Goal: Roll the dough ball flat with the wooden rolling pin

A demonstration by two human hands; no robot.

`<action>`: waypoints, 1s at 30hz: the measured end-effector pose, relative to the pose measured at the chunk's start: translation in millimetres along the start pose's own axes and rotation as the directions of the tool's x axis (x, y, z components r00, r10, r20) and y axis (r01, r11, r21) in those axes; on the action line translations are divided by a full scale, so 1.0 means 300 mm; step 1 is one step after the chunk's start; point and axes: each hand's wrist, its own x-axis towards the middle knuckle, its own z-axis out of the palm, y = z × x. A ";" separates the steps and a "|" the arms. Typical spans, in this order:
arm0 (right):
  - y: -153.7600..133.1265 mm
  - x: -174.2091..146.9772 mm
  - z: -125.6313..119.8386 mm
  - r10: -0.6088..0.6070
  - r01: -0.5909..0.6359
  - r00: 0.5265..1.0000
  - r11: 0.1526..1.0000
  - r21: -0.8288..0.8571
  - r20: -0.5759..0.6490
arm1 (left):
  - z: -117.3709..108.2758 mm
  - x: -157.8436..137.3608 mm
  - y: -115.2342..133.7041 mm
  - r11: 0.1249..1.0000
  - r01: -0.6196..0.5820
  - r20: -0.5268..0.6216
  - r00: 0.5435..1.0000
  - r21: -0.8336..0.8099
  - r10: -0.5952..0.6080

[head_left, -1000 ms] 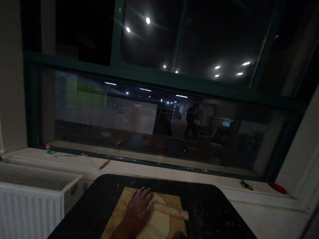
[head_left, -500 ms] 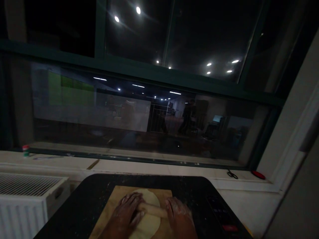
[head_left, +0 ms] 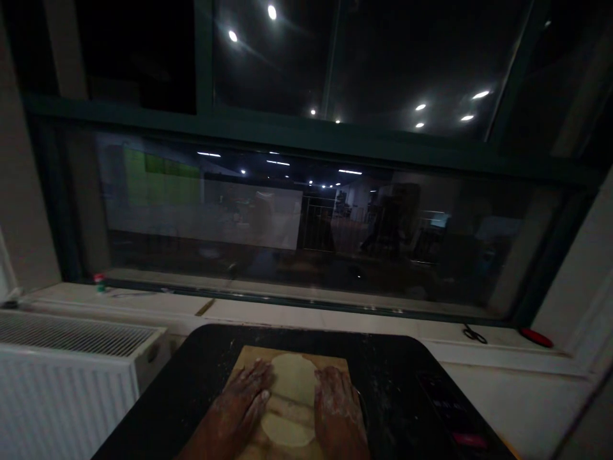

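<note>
Stretching between your left hand (head_left: 249, 387) and right hand (head_left: 335, 397) — both flat, uncurled — the pin (head_left: 290, 409) crosses the dough (head_left: 293, 377), long axis roughly parallel to the board's (head_left: 257, 353) far edge.

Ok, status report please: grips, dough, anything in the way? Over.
Left grip, right grip at either end of rolling pin. Dough flat beneath it. Scissors well aside, on windowsill.

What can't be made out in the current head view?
In the head view:
Rolling pin: both ends, hidden by the left hand and right hand.
Wooden board: near edge, cut off by the frame's bottom.
Dark device: display too dim and blurred to read.
Window: shapes too dark to identify.
</note>
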 end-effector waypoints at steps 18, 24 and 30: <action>0.061 0.166 0.108 0.134 -0.124 0.977 0.990 -0.068 0.164 | 0.255 0.392 -0.148 0.995 -0.036 0.231 0.973 0.096 0.013; 0.030 0.106 0.112 0.060 -0.042 0.991 0.989 -0.143 0.121 | 0.204 0.312 -0.124 0.994 0.022 0.194 0.980 0.111 -0.043; 0.012 0.012 0.133 -0.040 0.040 0.999 0.999 -0.020 0.004 | 0.119 0.165 -0.073 0.990 0.005 0.112 0.994 0.141 -0.021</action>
